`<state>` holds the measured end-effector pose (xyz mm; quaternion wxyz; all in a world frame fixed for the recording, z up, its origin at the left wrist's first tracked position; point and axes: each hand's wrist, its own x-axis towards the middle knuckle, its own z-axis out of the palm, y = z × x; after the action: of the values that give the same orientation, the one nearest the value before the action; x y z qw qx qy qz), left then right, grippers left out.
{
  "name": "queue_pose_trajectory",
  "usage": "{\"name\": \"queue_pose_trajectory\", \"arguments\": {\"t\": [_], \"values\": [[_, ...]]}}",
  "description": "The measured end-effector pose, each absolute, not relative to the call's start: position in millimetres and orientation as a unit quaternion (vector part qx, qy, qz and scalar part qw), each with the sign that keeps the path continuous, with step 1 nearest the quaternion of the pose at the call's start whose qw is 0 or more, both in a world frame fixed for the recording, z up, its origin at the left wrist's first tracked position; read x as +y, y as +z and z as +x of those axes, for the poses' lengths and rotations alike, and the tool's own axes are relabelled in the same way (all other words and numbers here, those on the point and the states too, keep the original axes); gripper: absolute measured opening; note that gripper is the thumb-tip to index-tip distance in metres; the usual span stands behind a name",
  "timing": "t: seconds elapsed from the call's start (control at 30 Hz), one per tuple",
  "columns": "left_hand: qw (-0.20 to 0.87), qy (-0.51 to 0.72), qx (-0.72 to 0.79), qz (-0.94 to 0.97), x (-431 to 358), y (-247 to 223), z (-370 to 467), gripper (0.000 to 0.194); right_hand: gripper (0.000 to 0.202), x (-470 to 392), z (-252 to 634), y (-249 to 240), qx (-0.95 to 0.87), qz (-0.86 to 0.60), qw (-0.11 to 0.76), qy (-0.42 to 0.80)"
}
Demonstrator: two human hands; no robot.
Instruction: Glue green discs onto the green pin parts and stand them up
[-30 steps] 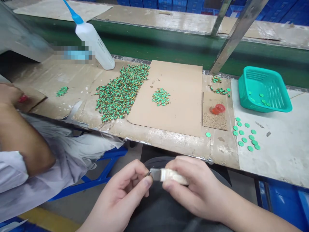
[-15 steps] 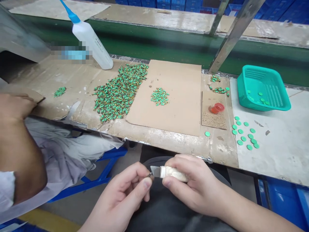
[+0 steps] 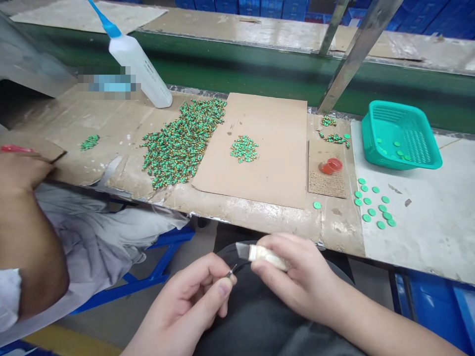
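Between thumb and forefinger, my left hand (image 3: 200, 299) pinches a tiny dark piece (image 3: 232, 270) with a thin tip pointing up. My right hand (image 3: 297, 277) is wrapped round the pale, wrapped handle of a short flat blade (image 3: 243, 250). The blade points left, a little above and to the right of the small piece, apart from it. Beyond my hands, a small cluster of green pieces (image 3: 244, 149) lies on a cardboard sheet (image 3: 278, 168). A large heap of green and gold pieces (image 3: 178, 148) is to its left.
Right of the cardboard are a red cup (image 3: 331, 166), loose green discs (image 3: 382, 208) and a teal basket (image 3: 426, 153). A white bottle (image 3: 143, 71) leans at the back left. Another person's arm (image 3: 33, 237) rests at the left. A metal post (image 3: 359, 54) rises behind.
My right hand has drawn the blade up, away from the small piece in my left hand. A red object now shows at the other person's hand. The view has shifted slightly.
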<state>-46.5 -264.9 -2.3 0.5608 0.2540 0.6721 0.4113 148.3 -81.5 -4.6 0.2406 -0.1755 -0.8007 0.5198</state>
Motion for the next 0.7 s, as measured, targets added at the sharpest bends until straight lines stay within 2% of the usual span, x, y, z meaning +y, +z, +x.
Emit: {"name": "queue_pose_trajectory", "arguments": {"t": [0.07, 0.3, 0.57, 0.7], "values": [[0.563, 0.409, 0.674, 0.25, -265, -3, -46, 0.063, 0.012, -81, 149, -4, -0.801, -0.182, 0.247, 0.514], [0.579, 0.419, 0.653, 0.251, -256, 6, -46, 0.066, 0.017, -84, 148, -3, -0.798, -0.132, 0.179, 0.56], [0.573, 0.412, 0.66, 0.259, -264, -5, -50, 0.061, 0.019, -82, 148, -4, -0.799, -0.131, 0.191, 0.555], [0.56, 0.41, 0.668, 0.268, -264, -5, -50, 0.059, 0.015, -79, 149, -4, -0.808, -0.172, 0.231, 0.514]]}}
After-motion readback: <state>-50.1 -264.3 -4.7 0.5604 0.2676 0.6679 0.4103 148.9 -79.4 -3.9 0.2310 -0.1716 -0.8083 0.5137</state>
